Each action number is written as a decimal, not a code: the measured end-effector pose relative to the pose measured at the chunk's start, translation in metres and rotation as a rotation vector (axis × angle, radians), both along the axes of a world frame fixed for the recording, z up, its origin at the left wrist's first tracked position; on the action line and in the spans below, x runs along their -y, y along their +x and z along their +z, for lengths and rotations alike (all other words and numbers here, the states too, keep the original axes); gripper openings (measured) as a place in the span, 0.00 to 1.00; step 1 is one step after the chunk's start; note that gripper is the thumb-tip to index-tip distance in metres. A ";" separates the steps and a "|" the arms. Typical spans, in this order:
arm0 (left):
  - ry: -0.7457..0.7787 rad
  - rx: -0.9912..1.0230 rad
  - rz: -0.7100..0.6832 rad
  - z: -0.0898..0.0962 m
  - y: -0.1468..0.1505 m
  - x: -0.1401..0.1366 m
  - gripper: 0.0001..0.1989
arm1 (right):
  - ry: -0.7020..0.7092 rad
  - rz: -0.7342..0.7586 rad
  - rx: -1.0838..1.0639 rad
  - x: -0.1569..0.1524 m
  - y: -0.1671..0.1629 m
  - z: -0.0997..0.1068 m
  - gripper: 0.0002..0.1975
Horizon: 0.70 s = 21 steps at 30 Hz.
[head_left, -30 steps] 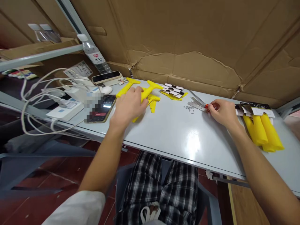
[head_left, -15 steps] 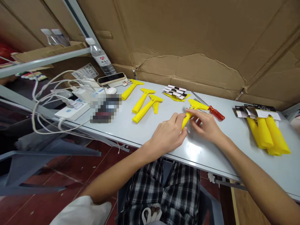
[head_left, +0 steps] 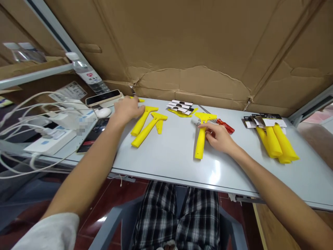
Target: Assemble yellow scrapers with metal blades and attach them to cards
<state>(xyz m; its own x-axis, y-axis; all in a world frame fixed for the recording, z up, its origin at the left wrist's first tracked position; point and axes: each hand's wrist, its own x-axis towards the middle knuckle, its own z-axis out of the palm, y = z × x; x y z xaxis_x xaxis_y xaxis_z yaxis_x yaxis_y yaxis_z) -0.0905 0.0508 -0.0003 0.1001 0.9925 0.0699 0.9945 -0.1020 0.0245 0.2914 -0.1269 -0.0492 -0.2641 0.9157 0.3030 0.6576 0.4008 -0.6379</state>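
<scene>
A pale grey table (head_left: 177, 159) fills the middle of the frame, backed by cardboard sheets (head_left: 197, 45). At right of centre the right hand (head_left: 220, 137) rests loosely, fingers spread, against a yellow scraper handle (head_left: 201, 139) lying flat, without clasping it. At left of centre the left hand (head_left: 127, 108) lies open over the end of another yellow scraper (head_left: 142, 119). A red-handled screwdriver (head_left: 225, 126) lies just behind the right hand.

Yellow scraper (head_left: 201, 139), red screwdriver handle (head_left: 225, 126), grey table (head_left: 171, 156).
</scene>
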 end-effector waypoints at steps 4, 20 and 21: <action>-0.047 -0.056 0.019 -0.016 -0.003 0.000 0.31 | -0.002 0.001 -0.018 -0.002 0.001 0.000 0.23; 0.101 0.270 -0.574 0.005 0.136 0.094 0.18 | -0.138 -0.029 -0.304 -0.005 0.007 0.000 0.18; 0.076 0.350 -0.606 0.000 0.148 0.100 0.18 | -0.152 -0.043 -0.365 -0.005 0.007 0.002 0.18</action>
